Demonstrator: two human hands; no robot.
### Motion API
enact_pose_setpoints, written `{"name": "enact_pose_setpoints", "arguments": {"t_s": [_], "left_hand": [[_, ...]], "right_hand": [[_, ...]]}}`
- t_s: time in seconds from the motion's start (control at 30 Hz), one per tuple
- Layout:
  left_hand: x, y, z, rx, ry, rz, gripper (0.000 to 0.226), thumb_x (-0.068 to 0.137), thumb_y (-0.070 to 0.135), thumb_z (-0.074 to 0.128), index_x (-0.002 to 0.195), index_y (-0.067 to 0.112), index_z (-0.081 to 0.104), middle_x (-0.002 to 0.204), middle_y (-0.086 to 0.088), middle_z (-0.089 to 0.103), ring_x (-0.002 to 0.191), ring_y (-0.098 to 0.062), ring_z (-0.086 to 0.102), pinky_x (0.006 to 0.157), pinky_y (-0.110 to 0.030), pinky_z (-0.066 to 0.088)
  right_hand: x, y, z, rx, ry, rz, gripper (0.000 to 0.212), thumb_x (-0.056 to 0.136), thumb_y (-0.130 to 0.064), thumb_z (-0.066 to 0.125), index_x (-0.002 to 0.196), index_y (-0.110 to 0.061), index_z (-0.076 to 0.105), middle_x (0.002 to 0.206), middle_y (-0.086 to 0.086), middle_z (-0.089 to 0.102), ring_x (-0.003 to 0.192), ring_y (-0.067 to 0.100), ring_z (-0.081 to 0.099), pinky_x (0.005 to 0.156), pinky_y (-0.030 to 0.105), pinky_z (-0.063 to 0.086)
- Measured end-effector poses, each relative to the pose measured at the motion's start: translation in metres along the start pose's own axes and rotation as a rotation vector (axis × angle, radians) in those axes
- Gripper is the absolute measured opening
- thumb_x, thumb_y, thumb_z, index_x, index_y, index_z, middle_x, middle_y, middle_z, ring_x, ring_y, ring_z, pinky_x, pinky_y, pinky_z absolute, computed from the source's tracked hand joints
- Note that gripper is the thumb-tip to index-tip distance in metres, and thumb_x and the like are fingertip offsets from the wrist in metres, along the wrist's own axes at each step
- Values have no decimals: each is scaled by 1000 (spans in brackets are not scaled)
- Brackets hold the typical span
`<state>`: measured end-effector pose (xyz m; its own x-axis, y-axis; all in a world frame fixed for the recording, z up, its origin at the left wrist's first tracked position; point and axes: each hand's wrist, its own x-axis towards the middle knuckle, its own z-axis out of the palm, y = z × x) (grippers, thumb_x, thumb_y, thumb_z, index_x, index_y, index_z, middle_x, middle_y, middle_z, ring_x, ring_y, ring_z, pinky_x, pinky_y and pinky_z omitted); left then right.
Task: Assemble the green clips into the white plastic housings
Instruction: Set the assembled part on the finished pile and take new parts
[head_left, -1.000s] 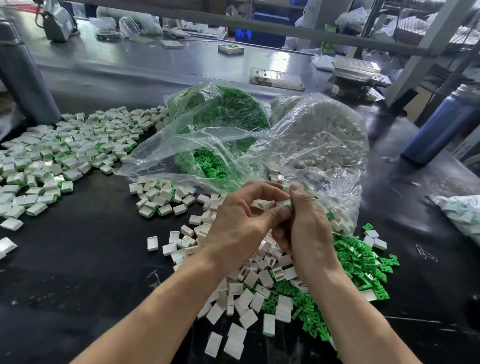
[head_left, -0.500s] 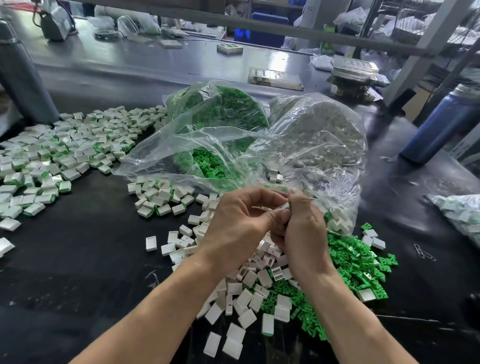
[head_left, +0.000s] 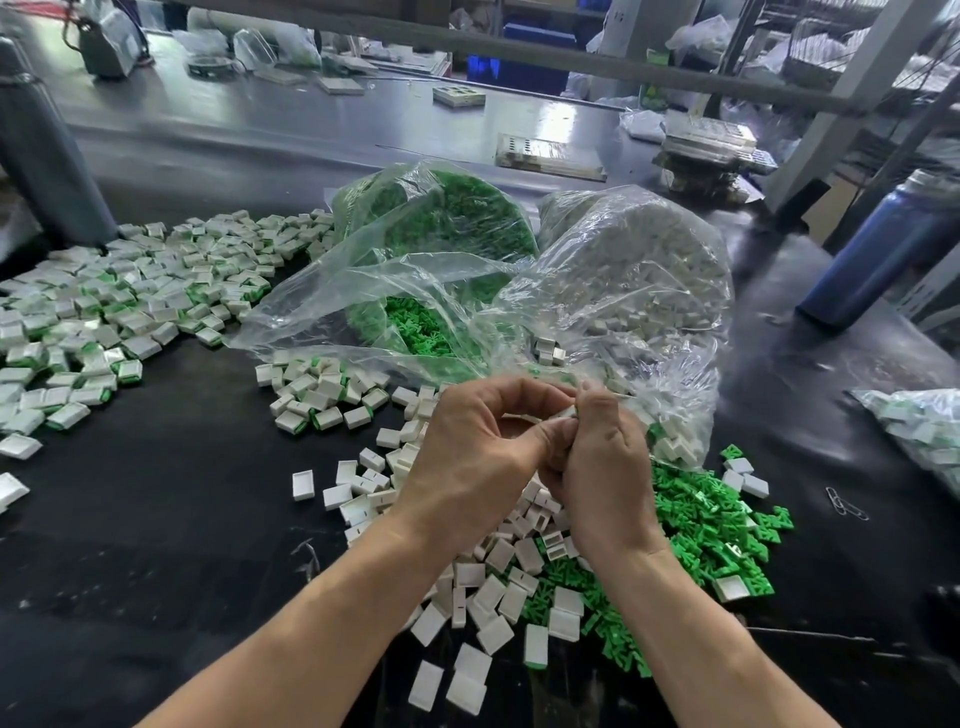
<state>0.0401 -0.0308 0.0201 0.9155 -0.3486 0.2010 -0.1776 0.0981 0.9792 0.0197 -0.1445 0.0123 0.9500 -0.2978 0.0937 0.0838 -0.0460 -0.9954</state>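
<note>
Left hand (head_left: 475, 457) and right hand (head_left: 602, 467) meet fingertip to fingertip, both curled and pinching one white housing (head_left: 569, 412); the clip is probably hidden between the fingers. Keep the housing square and press straight in. Loose housings (head_left: 498, 587) lie beneath the wrists, green clips (head_left: 701, 525) right of the right hand

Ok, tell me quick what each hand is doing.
Left hand: pinching a small white housing.
Right hand: pinching the same housing.

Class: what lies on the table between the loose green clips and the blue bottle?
In the head view, only bare dark table separates the green clips from the blue bottle.
</note>
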Motion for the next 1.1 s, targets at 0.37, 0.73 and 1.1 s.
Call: {"name": "enact_pose_setpoints", "arguments": {"t_s": [0.37, 0.73, 1.1], "left_hand": [[0, 0, -1, -1, -6, -18, 6, 92, 4, 75, 98, 6, 75, 103, -2, 79, 93, -20, 77, 83, -38, 64], [7, -5, -16, 51, 59, 7, 7, 90, 17, 79, 96, 18, 75, 98, 4, 78, 94, -12, 74, 86, -29, 60], [9, -5, -28, 135, 69, -5, 8, 89, 14, 80, 94, 17, 75, 83, 10, 76, 74, 1, 69, 68, -14, 53]], "right_hand": [[-3, -2, 1, 64, -18, -16, 56, 110, -40, 31, 79, -37, 78, 51, -13, 56, 45, 0, 50, 41, 15, 39], [3, 0, -16, 12, -68, -73, 61, 110, -51, 34, 68, -27, 71, 57, -1, 49, 49, 13, 40, 42, 22, 32], [7, 5, -23, -102, -131, -224, 6, 95, -32, 70, 98, -30, 74, 91, 0, 74, 80, 18, 68, 70, 32, 57]]}}
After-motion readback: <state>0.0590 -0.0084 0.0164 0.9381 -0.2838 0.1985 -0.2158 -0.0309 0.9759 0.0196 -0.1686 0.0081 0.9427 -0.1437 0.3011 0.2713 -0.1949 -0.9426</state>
